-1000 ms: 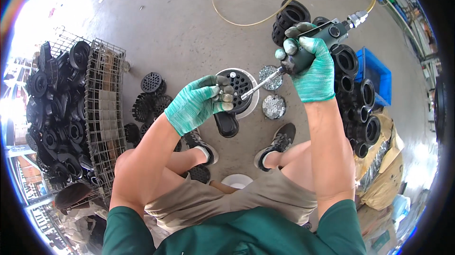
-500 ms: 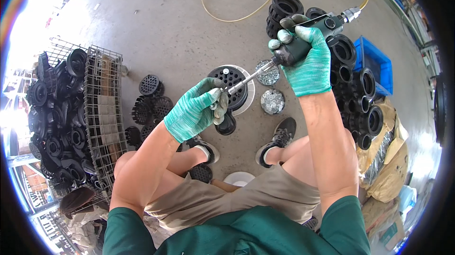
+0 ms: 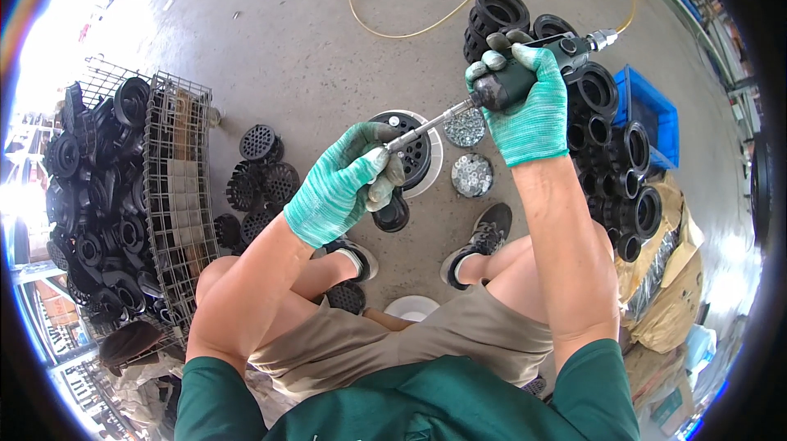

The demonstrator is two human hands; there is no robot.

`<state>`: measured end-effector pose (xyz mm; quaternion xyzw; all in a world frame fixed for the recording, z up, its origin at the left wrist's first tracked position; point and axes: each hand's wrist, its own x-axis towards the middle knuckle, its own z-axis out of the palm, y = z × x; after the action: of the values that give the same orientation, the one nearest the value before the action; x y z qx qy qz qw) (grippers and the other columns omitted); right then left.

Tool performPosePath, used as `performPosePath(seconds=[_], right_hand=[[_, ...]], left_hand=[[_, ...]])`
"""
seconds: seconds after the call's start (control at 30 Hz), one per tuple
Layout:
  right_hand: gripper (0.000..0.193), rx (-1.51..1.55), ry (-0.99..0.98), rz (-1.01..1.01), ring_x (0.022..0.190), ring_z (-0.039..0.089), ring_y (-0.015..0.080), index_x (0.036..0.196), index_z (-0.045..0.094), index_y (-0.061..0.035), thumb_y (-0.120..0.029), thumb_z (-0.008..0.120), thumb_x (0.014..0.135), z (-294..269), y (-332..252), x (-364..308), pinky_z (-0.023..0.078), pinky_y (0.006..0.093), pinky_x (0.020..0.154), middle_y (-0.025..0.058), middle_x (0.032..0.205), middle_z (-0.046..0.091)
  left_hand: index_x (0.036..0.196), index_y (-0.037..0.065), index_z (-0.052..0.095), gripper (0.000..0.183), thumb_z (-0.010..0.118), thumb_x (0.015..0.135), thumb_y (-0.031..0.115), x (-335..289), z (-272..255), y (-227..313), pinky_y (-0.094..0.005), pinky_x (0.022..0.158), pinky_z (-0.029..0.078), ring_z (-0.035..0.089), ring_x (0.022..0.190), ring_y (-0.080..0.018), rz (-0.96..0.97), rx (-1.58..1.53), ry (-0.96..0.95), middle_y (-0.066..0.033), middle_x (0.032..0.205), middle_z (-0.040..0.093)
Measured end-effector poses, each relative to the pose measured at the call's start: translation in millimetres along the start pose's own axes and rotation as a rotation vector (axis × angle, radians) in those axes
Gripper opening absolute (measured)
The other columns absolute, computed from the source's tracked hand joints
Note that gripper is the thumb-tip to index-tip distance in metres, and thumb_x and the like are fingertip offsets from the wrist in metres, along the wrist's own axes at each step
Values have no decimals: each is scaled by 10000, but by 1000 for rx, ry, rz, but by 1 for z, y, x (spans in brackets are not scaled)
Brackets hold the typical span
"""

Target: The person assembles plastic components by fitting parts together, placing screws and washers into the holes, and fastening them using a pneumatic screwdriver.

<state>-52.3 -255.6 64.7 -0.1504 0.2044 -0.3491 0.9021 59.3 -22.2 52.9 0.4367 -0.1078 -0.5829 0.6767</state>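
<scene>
My right hand (image 3: 529, 113), in a green glove with grey fingertips, grips a dark air screwdriver (image 3: 510, 84) with a hose fitting at its upper end. The long metal bit (image 3: 434, 123) slopes down leftward from it. My gloved left hand (image 3: 344, 183) is closed round the bit's far end, thumb and forefinger against it; whether a small fastener is in those fingers is hidden. Below the bit, a black disc with holes (image 3: 420, 161) sits on a white bucket (image 3: 436, 164), partly covered by my left hand. A smaller black round part (image 3: 392, 213) is at its near side.
Two round containers of small metal hardware (image 3: 472, 175) stand right of the bucket. Black ring parts (image 3: 592, 90) are stacked at right beside a blue crate (image 3: 664, 125). A wire cage (image 3: 176, 179) of black parts stands left, perforated discs (image 3: 261, 143) nearby. A yellow hose (image 3: 426, 31) crosses the floor.
My left fingers have closed further over the bit's end, and the bit has shifted slightly left. The screwdriver has moved slightly left in my right hand's grip.
</scene>
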Motion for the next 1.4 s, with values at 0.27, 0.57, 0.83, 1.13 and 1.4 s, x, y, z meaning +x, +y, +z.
performPosePath(seconds=[0.27,0.57,0.83,1.13,1.4], right_hand=[[189,10,44,42,715,611,214,1002,559,-61,-58,654,839,0,6,0,562,421,750,133,893,636],[128,68,104,134,773,627,229,990,582,-20,-50,633,876,-4,1,4,573,402,768,167,968,648],[175,29,12,77,745,611,210,1006,554,-31,-73,646,862,1,-1,1,560,412,747,129,893,625],[166,18,84,96,734,607,205,980,547,-12,-71,644,858,1,0,5,562,415,742,124,887,609],[166,47,101,92,728,603,209,988,557,1,-82,638,869,3,-1,4,562,415,744,125,892,611]], left_hand=[[1324,65,511,352,620,1009,179,-3,4,3,-217,566,394,492,634,-71,66,416,38,-78,850,650],[1322,81,516,337,609,1020,198,-6,12,4,-204,533,349,422,587,-59,55,257,1,-64,843,639],[1358,92,508,407,640,998,231,-2,-1,3,-230,487,324,422,519,-68,-95,-72,-150,-66,840,657],[1355,70,494,355,582,1024,163,-8,12,3,-213,560,384,488,632,-55,68,369,17,-41,893,645],[1346,53,494,361,593,1019,173,-7,13,0,-209,624,413,504,701,-53,194,471,16,-41,907,655]])
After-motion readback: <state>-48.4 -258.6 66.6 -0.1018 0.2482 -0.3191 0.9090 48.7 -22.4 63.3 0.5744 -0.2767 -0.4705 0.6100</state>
